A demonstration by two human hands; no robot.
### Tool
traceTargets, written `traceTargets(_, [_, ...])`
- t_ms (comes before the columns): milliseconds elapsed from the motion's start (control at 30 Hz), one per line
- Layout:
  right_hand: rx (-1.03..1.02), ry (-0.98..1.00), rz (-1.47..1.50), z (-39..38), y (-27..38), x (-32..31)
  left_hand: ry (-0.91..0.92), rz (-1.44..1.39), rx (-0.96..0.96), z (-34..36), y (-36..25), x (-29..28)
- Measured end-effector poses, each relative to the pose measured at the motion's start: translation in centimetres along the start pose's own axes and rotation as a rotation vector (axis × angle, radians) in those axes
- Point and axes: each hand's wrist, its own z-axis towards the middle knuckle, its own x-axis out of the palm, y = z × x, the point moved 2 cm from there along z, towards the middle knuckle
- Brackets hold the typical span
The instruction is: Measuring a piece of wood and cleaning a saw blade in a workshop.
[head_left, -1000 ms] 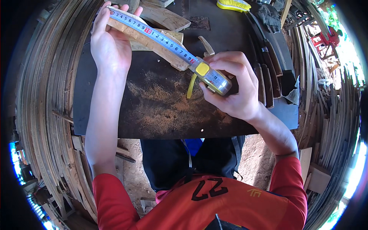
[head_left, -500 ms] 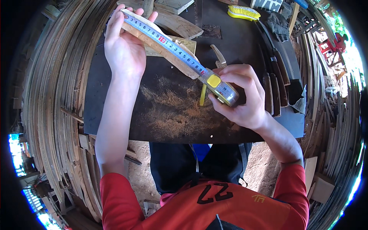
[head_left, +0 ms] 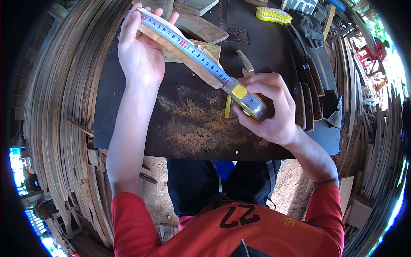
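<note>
My left hand point(head_left: 141, 55) grips the far end of a pale carved piece of wood point(head_left: 195, 68), its fingers wrapped round the top. The blade of a tape measure point(head_left: 248, 100) lies stretched along the wood, its tip under my left fingers. In my right hand point(head_left: 272, 109) is the tape's clear case with a yellow button, held between thumb and fingers at the wood's near end. A yellow strap hangs from the case. Just beyond the case lies a small curved wooden-handled tool point(head_left: 245, 62), partly hidden by my right hand.
Sawdust point(head_left: 197, 124) is scattered over the dark table point(head_left: 124, 132). Wood offcuts point(head_left: 201, 28) lie at the far side. A yellow brush point(head_left: 274, 15) and several long-handled tools point(head_left: 309, 92) are on the right. Stacked wooden strips point(head_left: 64, 107) stand along the left.
Almost nothing differs. Both hands, the wood and the tape appear shifted very slightly to the right, along with the things on the table.
</note>
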Motion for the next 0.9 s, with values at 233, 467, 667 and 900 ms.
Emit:
traceTargets(233, [0.004, 0.0, 0.005, 0.04, 0.0, -0.04, 0.007, -0.006, -0.001, 0.04, -0.06, -0.1])
traceTargets(467, [0.012, 0.0, 0.007, 0.06, 0.0, -0.09, 0.0, -0.003, 0.0, 0.03, -0.01, 0.16])
traceTargets(667, [0.015, -0.002, 0.013, 0.11, 0.05, -0.1, 0.009, 0.001, -0.023, -0.27, 0.17, 0.33])
traceTargets(900, [0.018, -0.007, 0.008, 0.11, 0.03, -0.24, 0.014, 0.009, -0.027, -0.59, 0.15, 0.71])
